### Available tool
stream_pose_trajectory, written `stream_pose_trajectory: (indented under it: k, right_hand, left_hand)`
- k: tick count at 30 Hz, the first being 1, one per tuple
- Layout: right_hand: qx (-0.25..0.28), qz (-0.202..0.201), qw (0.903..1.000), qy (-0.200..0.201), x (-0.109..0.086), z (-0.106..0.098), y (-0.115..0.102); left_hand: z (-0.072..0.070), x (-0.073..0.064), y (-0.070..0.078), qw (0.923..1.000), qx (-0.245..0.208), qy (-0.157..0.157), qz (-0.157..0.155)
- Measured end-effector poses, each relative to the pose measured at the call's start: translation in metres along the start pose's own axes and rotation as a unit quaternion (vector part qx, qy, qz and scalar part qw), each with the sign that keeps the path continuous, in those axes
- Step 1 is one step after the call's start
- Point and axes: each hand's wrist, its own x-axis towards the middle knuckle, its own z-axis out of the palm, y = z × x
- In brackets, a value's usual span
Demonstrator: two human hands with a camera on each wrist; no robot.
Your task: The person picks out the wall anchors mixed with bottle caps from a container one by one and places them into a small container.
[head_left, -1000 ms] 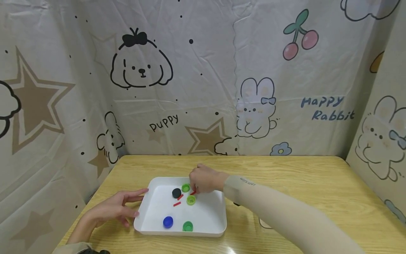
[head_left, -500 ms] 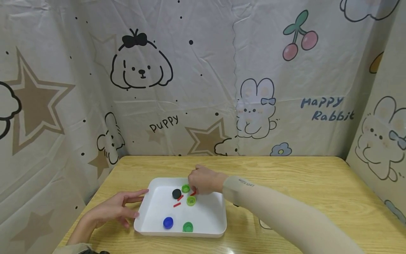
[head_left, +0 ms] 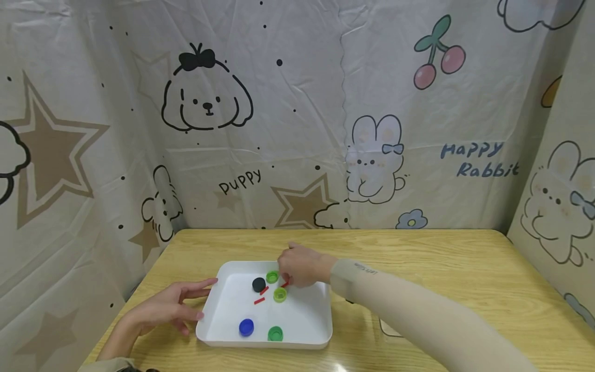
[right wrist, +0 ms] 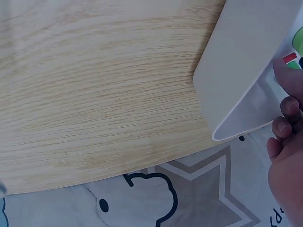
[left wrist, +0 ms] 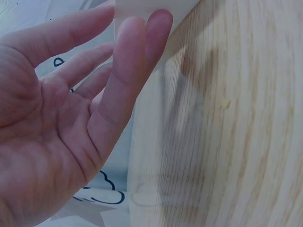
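Observation:
A white tray (head_left: 302,325) lies on the table, holding small round caps and short red sticks. My left hand (head_left: 169,305) rests its outstretched fingers against the tray's left wall; in the left wrist view, fingertips (left wrist: 158,30) touch that wall. Over the far right part of the tray, my right hand (head_left: 297,263) has curled fingers and pinches a short red stick (head_left: 285,283), partly hidden by them. Close by are a black cap (head_left: 259,284), a light green cap (head_left: 272,277), a yellow-green cap (head_left: 280,295) and two more red sticks (head_left: 259,300).
Toward the tray's near side lie a blue cap (head_left: 246,327) and a green cap (head_left: 275,334). A pale flat item (head_left: 389,329) is partly covered by the right sleeve (head_left: 409,305). A printed curtain (head_left: 297,129) hangs behind the wooden table (head_left: 441,253).
My right hand has shifted very slightly to the right along with the red stick. The left hand, the tray and the caps have stayed in place.

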Motion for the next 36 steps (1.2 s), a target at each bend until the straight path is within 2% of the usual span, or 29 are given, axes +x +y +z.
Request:
stream_pose_trajectory:
  k: [9,15,25,31,36]
  right_hand:
    - [0.099,0.023,0.9948,0.012,-0.012,-0.005,0.008]
    - [0.165,0.01,0.9855,0.04,-0.022,-0.008,0.012]
    - [0.287,-0.01,0.9555,0.065,-0.042,-0.021,0.011]
    - [0.332,-0.028,0.9391,0.083,-0.053,-0.024,0.013]
    - [0.371,-0.025,0.924,0.088,-0.065,-0.027,0.015]
  left_hand:
    - [0.0,-0.001,-0.003,1.0,0.002,0.0,0.008]
    - [0.0,-0.001,-0.004,1.0,0.002,0.001,0.006]
    - [0.001,-0.002,0.001,0.9998,0.006,-0.001,0.017]
    - [0.001,-0.002,0.0,0.9998,0.004,-0.001,0.02]
    - [0.001,-0.002,-0.001,0.9998,0.002,-0.002,0.018]
